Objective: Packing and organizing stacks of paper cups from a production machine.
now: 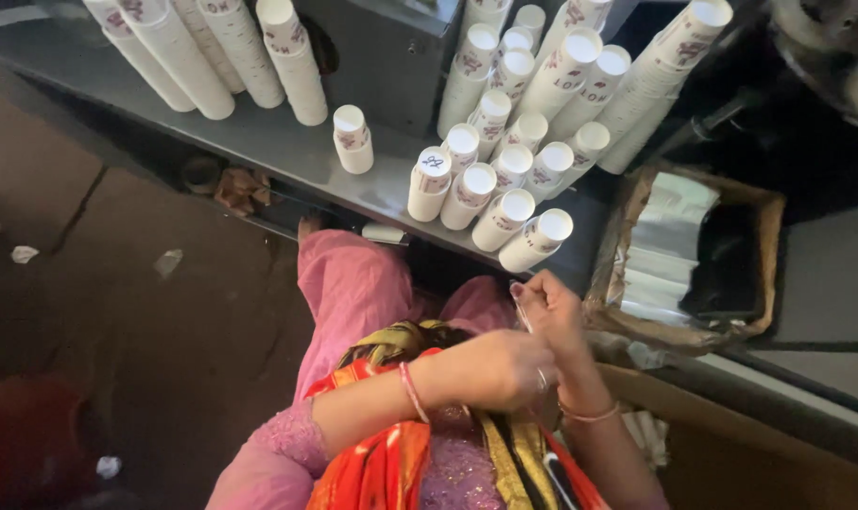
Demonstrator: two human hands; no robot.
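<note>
While the person sat low in front of the grey surface, both hands were up close together over the lap. Left hand was curled into a loose fist with its knuckles against the right wrist, a ring on one finger, a pink bangle on the arm. Right hand sat just above it, fingers pinched narrow around something thin and clear — too small to say what it was. Couldn't tell if the left hand had hold of it as well or was only touching the right.

Just beyond the hands, near the surface's front edge, stood a bunch of upside-down white cups with dark red print, packed side by side. One cup stood alone to their left. Behind them leaned tall stacks of the same cups, and more stacks leaned at the far left — all tilted, none upright.

To the right of the hands sat an open cardboard box with shiny silvery sheets inside. Clothes were pink with an orange-red scarf across the chest. Floor on the left was dark with a few scraps of litter.
</note>
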